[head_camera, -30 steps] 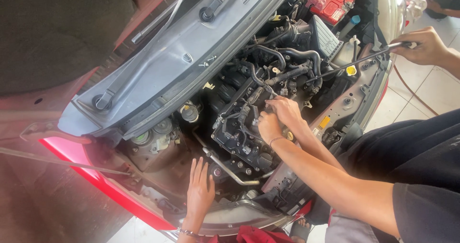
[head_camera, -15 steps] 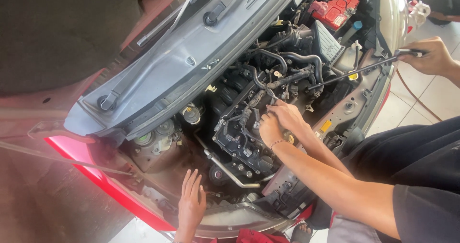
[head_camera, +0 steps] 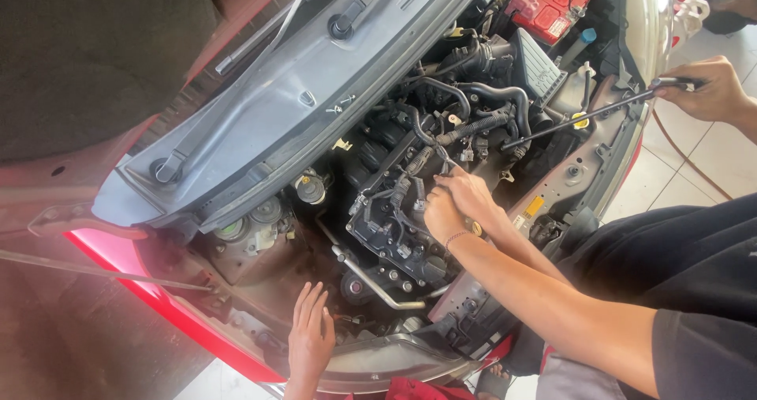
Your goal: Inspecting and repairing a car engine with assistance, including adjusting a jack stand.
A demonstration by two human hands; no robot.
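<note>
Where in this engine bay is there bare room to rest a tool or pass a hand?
Bare: the grey cowl panel beside the wiper arm, and the front panel by the yellow cap. Crowded: hoses and engine where two hands work.

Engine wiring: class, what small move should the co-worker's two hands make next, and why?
Probably wiggle the pinched wiring gently loose: the co-worker's hands are closed together on it atop the engine, while the left hand only rests flat at the front edge.
</note>
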